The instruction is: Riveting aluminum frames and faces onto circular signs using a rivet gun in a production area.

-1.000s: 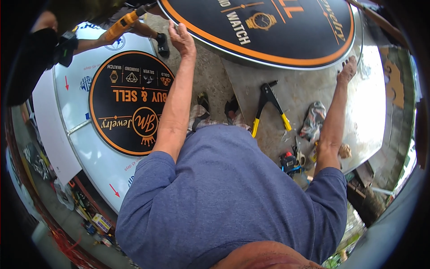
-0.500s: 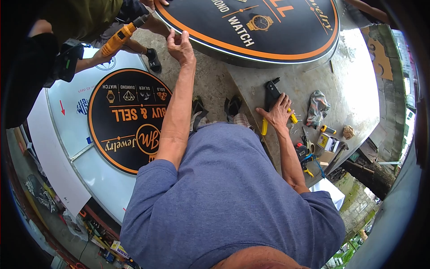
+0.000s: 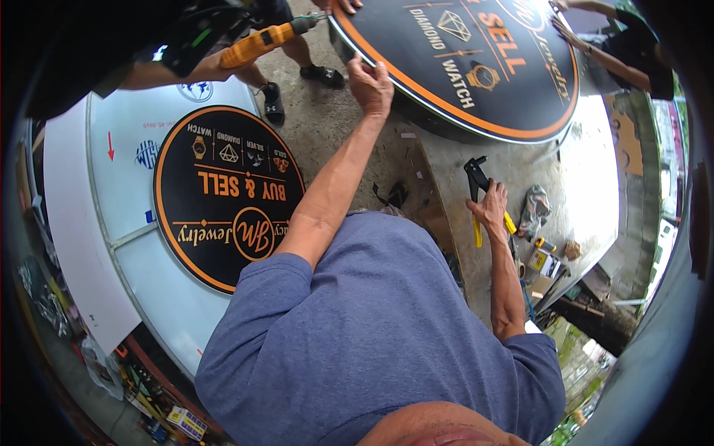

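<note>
A round black sign point(image 3: 446, 70) with an orange border and pale rim is at the top, partly over the metal table. My left hand point(image 3: 370, 88) holds its near left edge, fingertips at the rim. Lower right, my right hand point(image 3: 491, 208) is closed around a black hand riveter point(image 3: 476, 175) with spread yellow handles, over the table. At upper left a co-worker's hand holds an orange drill point(image 3: 260, 44), its tip close to the sign's left edge. Another hand of a person rests on the sign's border near that tip.
A second person's hands point(image 3: 571, 36) touch the sign's far right side. On the metal table point(image 3: 454, 160) lie a crumpled bag point(image 3: 534, 209), a small box point(image 3: 544, 262) and a tape-like lump point(image 3: 572, 250). A matching round sign point(image 3: 223, 197) lies on a white panel point(image 3: 160, 271) at left.
My view has shifted, bringing the second person at the right into sight. The drill has come nearer the sign's edge. My right hand's fingers have curled around the riveter; my left stays at the rim.
</note>
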### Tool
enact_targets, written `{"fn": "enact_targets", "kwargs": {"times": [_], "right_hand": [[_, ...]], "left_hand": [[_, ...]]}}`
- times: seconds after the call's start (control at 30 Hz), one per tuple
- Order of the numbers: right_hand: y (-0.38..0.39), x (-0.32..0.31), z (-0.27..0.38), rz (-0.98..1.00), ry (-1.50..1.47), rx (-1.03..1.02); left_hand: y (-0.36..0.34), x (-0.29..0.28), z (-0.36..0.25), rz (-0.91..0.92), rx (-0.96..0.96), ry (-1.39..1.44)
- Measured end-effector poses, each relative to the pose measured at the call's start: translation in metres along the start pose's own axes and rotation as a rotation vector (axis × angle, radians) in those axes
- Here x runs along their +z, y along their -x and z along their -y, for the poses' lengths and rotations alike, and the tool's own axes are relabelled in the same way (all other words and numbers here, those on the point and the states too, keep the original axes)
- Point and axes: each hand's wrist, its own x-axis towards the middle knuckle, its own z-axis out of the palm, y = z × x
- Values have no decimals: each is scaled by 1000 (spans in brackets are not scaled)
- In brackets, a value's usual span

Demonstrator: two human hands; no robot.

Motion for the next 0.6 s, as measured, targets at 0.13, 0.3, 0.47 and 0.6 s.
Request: {"fn": "enact_targets", "kwargs": {"times": [0.13, 0.3, 0.47, 0.6], "right_hand": [[9, -12, 43, 23, -88, -87], [20, -2, 97, 41, -137, -198], [23, 6, 151, 71, -182, -268], [25, 10, 175, 73, -214, -269]], "left_hand": [[-2, 6, 12, -29, 98, -36], [-1, 14, 13, -54, 93, -113], [-4, 3, -5, 99, -79, -15], [-1, 5, -9, 107, -65, -52]]}}
